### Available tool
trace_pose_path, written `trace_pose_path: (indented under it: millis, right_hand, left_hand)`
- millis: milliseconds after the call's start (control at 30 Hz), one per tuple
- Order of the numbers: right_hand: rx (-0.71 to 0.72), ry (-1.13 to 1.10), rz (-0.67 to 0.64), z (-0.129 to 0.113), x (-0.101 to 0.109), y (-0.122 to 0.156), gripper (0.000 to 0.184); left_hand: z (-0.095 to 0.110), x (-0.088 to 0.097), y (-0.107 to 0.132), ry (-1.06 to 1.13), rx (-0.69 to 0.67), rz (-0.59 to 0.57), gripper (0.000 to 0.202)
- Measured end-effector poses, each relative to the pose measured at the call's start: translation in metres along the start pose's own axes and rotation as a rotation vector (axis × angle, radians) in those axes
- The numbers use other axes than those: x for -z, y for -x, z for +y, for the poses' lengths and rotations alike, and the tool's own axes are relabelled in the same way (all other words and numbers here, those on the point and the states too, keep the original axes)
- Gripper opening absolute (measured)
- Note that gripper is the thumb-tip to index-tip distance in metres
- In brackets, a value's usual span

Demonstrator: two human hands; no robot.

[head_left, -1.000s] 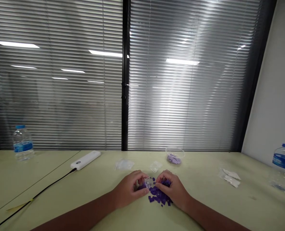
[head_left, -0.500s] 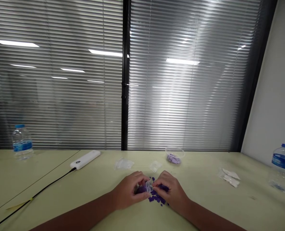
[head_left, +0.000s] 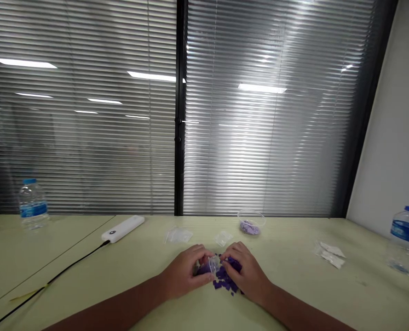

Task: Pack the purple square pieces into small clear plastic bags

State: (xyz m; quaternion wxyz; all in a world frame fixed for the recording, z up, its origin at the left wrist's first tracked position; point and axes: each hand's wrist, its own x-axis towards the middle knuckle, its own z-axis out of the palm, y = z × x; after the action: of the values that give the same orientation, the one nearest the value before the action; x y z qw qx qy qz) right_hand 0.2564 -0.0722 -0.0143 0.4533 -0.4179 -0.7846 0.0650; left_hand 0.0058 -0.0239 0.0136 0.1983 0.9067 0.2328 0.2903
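Note:
My left hand (head_left: 183, 272) is closed around a small clear plastic cup (head_left: 214, 265) that lies tipped, its mouth facing right. Purple content shows inside the cup, partly hidden by my fingers. Just right of the mouth, my right hand (head_left: 247, 273) curls over a heap of small dark purple pieces (head_left: 222, 275). Its thumb and fingertips are bent in among the pieces, close to the cup's rim. Several flat pieces lie scattered on the table in front of the heap.
Behind my hands lie clear plastic bags (head_left: 178, 235) and a round clear tub (head_left: 250, 225) with pale purple bits. A white power bank (head_left: 123, 229) with a black cable is at left. Water bottles (head_left: 33, 209) stand on both sides; white packets (head_left: 331, 255) lie right.
My right fingertips have drawn back slightly from the cup's mouth, to the right over the purple heap. My left hand and the cup have barely moved.

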Motion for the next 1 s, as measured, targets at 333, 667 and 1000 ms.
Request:
trace_pose_path:
  millis: [333,667,1000]
  right_hand:
    - [0.002,0.008,-0.131,-0.0001,-0.0051,0.0018,0.024]
    - [0.014,-0.016,-0.062,0.0020,-0.0036,-0.0002,0.015]
    - [0.028,-0.064,0.020,0.0037,0.0001,-0.0004,0.011]
  left_hand:
    - [-0.0008,-0.0019,0.0008,0.039,0.043,0.103,0.020]
    - [0.0000,-0.0005,0.0002,-0.008,0.026,0.056,0.025]
    - [0.0006,0.0003,0.0008,-0.014,0.033,0.024,0.025]
